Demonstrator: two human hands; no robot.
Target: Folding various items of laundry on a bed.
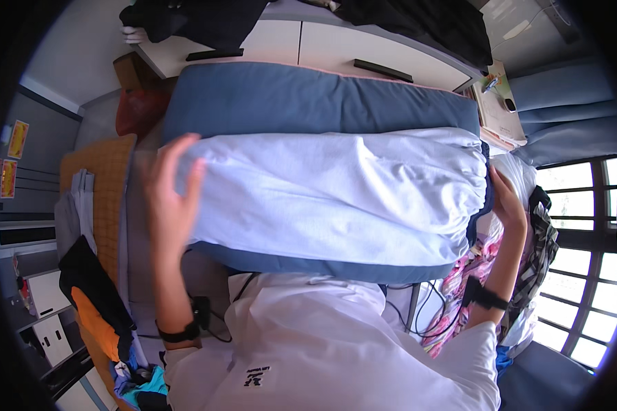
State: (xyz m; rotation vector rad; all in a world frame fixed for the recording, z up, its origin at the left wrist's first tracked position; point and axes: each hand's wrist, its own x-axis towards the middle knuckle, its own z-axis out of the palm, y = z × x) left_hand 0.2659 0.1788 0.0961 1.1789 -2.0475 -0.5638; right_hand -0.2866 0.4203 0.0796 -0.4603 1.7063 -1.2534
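Apparently flattening white cloth (pixel 322 198), mid-frame; left hand (pixel 171 195) open, right hand (pixel 507 202) at dark edge (pixel 472 229), grip unclear; needs smoothing next.

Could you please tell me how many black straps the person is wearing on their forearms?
2: one black band-shaped strap around the left forearm, a second black strap around the right forearm; none appears hidden.

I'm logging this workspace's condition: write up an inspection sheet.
Surface: blue padded surface, partly covered.
Job's things: pale cloth, spread out, creased; dark band at right end.
Clutter: black garment and orange cloth at left; pink patterned cloth and checked cloth at right.
Hands: left hand blurred, fingers spread, at the cloth's left end; right hand at the dark band, grip unclear.
Cables: black cables, lower picture.
Surroundings: white cabinet ahead, barred window right.
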